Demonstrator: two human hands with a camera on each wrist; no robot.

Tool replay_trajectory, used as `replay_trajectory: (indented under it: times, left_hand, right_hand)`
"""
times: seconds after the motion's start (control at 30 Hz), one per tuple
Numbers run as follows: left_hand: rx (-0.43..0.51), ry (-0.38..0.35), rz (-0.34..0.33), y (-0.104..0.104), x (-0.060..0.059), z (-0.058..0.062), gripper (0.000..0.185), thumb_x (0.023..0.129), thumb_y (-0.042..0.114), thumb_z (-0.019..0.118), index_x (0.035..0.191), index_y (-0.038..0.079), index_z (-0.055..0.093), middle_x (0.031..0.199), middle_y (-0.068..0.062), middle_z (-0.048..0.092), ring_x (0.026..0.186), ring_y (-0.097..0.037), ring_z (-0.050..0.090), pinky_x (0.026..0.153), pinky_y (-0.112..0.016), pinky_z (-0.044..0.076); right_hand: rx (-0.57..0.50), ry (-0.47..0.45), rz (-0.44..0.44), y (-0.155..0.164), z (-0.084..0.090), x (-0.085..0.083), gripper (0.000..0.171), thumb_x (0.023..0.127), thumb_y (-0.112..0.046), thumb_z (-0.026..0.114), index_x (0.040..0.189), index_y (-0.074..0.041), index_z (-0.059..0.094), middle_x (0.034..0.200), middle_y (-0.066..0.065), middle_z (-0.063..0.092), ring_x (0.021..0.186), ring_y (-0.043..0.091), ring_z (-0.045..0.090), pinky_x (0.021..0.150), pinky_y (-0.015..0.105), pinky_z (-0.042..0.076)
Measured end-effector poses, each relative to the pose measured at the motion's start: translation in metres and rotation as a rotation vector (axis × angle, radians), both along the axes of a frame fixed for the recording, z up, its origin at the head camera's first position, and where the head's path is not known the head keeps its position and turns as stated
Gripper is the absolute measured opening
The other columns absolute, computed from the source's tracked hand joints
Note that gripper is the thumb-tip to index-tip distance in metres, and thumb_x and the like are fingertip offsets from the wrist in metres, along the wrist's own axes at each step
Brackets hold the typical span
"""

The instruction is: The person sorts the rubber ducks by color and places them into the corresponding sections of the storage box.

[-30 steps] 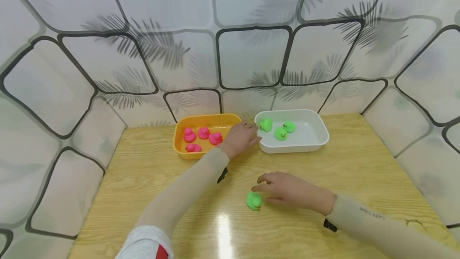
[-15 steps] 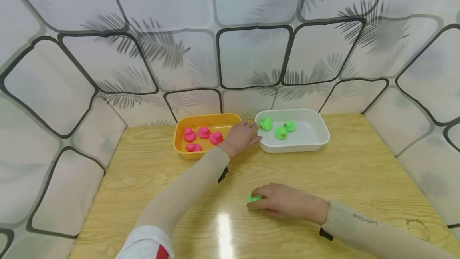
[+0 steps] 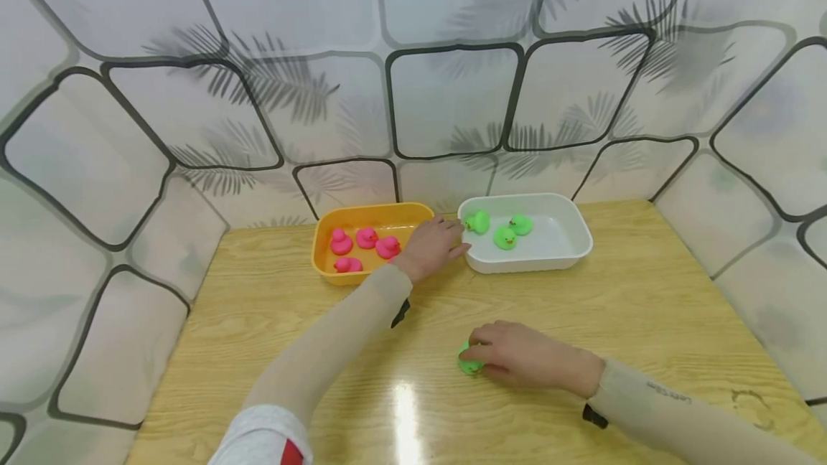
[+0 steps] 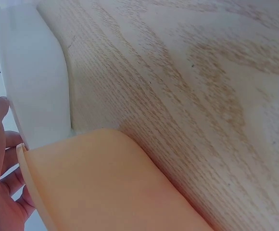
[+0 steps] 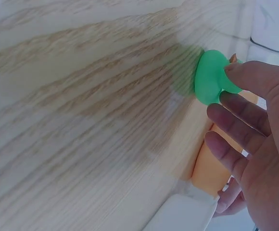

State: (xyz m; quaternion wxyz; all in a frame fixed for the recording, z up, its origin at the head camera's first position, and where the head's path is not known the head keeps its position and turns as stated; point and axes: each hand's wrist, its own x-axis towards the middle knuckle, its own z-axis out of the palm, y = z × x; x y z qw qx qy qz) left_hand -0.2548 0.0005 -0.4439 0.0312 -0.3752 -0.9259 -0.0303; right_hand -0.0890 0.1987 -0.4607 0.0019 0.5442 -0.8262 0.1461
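The right hand (image 3: 526, 361) has closed its fingertips on the small green rubber duck (image 3: 468, 362) on the near wooden table (image 3: 258, 321), pinching it where a second ago it only reached. The left hand (image 3: 431, 246), fingers relaxed, has stayed resting between the far orange plastic tray (image 3: 362, 215) and the white plastic tray (image 3: 562, 235), so the duck looks ready to lift.

No legible text on anything.

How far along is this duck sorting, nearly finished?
Nearly, it seems. Four pink ducks sit in the orange tray and three green ducks in the white tray. The right hand pinches the last loose green duck low over the table; it likely goes in the white tray. The left hand rests where the trays meet.
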Motion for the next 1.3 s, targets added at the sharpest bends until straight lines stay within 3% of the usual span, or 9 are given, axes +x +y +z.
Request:
replay_trajectory:
  times: [0.3,0.53,0.8,1.03,1.3]
  left_hand:
    - [0.004,0.01,-0.002,0.0,0.0,-0.001,0.048,0.11,0.043,0.051,0.141,0.009,0.063,0.143,-0.005,0.064,0.124,-0.024,0.057,0.111,-0.034,0.045]
    - [0.007,0.004,0.004,-0.001,0.001,-0.001,0.046,0.11,0.041,0.053,0.14,0.009,0.064,0.144,-0.006,0.064,0.127,-0.025,0.057,0.111,-0.035,0.045]
    - [0.015,0.006,-0.002,-0.001,-0.001,-0.001,0.048,0.109,0.044,0.052,0.141,0.01,0.064,0.145,-0.005,0.063,0.126,-0.025,0.056,0.11,-0.035,0.046]
    - [0.011,-0.02,0.003,-0.001,0.001,0.002,0.051,0.11,0.044,0.05,0.144,0.008,0.061,0.147,-0.007,0.062,0.13,-0.026,0.055,0.112,-0.037,0.045]
    - [-0.005,-0.039,0.012,0.0,0.002,0.006,0.051,0.11,0.045,0.049,0.145,0.009,0.06,0.148,-0.006,0.061,0.131,-0.026,0.054,0.113,-0.038,0.045]
  right_hand:
    - [-0.027,0.016,-0.043,0.016,-0.001,-0.005,0.025,0.091,-0.015,0.079,0.115,-0.017,0.072,0.1,-0.008,0.064,0.087,0.005,0.06,0.079,0.025,0.054]
    - [0.013,-0.04,-0.131,0.031,0.006,-0.008,0.023,0.092,-0.018,0.079,0.114,-0.015,0.073,0.104,-0.006,0.068,0.091,0.009,0.062,0.082,0.031,0.056]
    - [0.015,-0.021,-0.202,0.052,0.018,-0.021,0.024,0.091,-0.019,0.081,0.113,-0.014,0.073,0.102,-0.006,0.068,0.09,0.009,0.064,0.079,0.033,0.057]
    - [0.04,-0.074,-0.307,0.069,0.032,-0.036,0.025,0.092,-0.017,0.08,0.115,-0.01,0.073,0.105,-0.005,0.071,0.094,0.012,0.067,0.082,0.037,0.058]
    - [-0.002,0.045,-0.335,0.084,0.057,-0.059,0.025,0.087,-0.013,0.084,0.109,-0.008,0.075,0.097,-0.003,0.071,0.086,0.015,0.067,0.076,0.038,0.056]
